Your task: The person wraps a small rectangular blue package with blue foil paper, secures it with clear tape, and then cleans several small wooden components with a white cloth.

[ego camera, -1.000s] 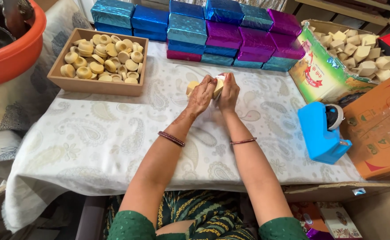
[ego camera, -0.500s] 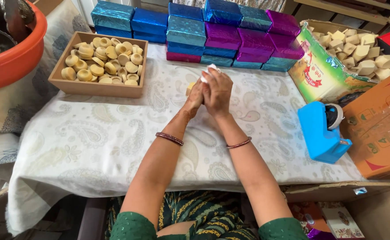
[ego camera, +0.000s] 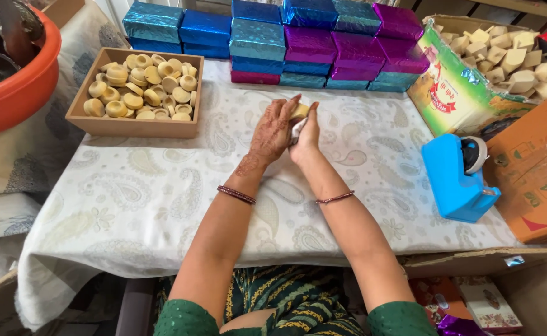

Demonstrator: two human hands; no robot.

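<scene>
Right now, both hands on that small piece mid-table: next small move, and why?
Probably part the hands a little and check the wrap. The left hand and right hand are pressed together around a small tan piece with a bit of white wrapping between the palms, so its state is hidden.

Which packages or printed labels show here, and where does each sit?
Foil-wrapped boxes: stacked along the table's far edge; rectangular, blue, teal, purple.
Printed bag: far right; green and yellow, holding pale blocks.
Cardboard carton: right edge; orange-brown.
Small printed boxes: bottom right, below the table.
</scene>
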